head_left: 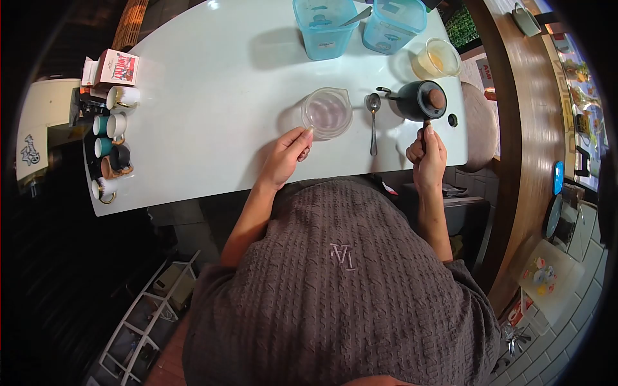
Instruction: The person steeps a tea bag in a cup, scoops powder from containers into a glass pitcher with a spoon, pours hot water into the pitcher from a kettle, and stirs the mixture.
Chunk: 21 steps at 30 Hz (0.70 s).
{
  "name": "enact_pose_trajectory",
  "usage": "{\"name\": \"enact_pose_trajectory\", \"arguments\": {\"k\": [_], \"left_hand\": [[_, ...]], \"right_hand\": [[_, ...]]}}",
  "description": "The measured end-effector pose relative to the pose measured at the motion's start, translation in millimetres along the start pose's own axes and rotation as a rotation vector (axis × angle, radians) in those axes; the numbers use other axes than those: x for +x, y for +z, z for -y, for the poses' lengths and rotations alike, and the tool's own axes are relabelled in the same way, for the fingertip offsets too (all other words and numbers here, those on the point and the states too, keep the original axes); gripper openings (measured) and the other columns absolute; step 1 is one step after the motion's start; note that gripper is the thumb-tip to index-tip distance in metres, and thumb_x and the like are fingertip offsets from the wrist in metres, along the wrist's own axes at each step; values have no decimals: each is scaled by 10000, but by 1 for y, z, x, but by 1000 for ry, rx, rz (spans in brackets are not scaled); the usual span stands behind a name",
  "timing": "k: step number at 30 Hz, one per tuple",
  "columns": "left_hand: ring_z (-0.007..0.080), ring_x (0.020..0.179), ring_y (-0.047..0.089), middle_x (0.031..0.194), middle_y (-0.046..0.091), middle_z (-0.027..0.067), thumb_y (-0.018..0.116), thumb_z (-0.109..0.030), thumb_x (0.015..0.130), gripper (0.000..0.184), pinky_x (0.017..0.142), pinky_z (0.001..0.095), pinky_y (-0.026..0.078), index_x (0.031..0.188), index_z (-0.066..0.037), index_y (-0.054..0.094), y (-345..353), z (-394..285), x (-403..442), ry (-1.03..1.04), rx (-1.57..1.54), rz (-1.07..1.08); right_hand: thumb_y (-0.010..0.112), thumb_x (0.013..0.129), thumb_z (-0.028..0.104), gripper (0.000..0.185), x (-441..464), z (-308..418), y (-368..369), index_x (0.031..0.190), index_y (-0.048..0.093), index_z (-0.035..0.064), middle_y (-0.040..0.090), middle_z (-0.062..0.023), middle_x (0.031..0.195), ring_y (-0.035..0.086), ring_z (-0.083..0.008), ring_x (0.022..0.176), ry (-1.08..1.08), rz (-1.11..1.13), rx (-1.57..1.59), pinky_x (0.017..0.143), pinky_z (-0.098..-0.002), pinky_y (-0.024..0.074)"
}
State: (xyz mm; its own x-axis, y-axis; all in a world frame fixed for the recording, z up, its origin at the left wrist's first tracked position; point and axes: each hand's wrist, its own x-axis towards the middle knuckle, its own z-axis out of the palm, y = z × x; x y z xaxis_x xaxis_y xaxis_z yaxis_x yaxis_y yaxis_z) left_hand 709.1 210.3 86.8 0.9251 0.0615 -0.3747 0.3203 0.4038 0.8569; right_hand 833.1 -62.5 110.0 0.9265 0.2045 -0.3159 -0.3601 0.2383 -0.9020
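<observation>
My left hand (288, 153) pinches the near left edge of a clear cup (327, 112) with a light purplish tint inside. On the right, my right hand (428, 151) is wrapped round the handle of a small black kettle (412, 101), whose lid has a round brown knob and whose thin spout points left. A metal spoon (373, 125) lies on the white table (212, 109) between the cup and the kettle, touched by neither hand.
Two blue translucent containers (326, 40) (394, 29) stand at the back, one with a utensil in it. Behind the kettle is a clear bowl (436, 59) with yellowish contents. Several mugs (122, 98) and a red-and-white box (118, 67) line the left edge. A wooden ledge (515, 161) runs along the right.
</observation>
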Motion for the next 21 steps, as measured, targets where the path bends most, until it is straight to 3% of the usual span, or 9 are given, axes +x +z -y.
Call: {"name": "enact_pose_trajectory", "arguments": {"k": [9, 19, 21], "left_hand": [[63, 674, 381, 746, 423, -32, 457, -227, 1017, 237, 620, 214, 334, 832, -82, 487, -2, 0, 4, 14, -16, 13], [59, 668, 383, 742, 426, -35, 455, -241, 1019, 243, 617, 210, 334, 835, -87, 489, -3, -4, 7, -6, 13, 12], [55, 668, 383, 744, 429, -38, 455, -246, 1019, 243, 616, 207, 334, 836, -89, 491, -3, -6, 6, -15, 28, 8]], "right_hand": [[478, 998, 314, 347, 14, -21, -35, 768, 489, 55, 351, 43, 562, 295, -54, 444, -78, -187, -133, 425, -247, 205], [491, 995, 329, 355, 25, -18, -40, 766, 484, 58, 350, 45, 554, 280, -50, 429, -63, -178, -85, 415, -249, 190], [490, 996, 333, 349, 26, -16, -44, 842, 539, 23, 344, 51, 555, 325, -61, 458, -9, -179, -179, 445, -240, 226]]}}
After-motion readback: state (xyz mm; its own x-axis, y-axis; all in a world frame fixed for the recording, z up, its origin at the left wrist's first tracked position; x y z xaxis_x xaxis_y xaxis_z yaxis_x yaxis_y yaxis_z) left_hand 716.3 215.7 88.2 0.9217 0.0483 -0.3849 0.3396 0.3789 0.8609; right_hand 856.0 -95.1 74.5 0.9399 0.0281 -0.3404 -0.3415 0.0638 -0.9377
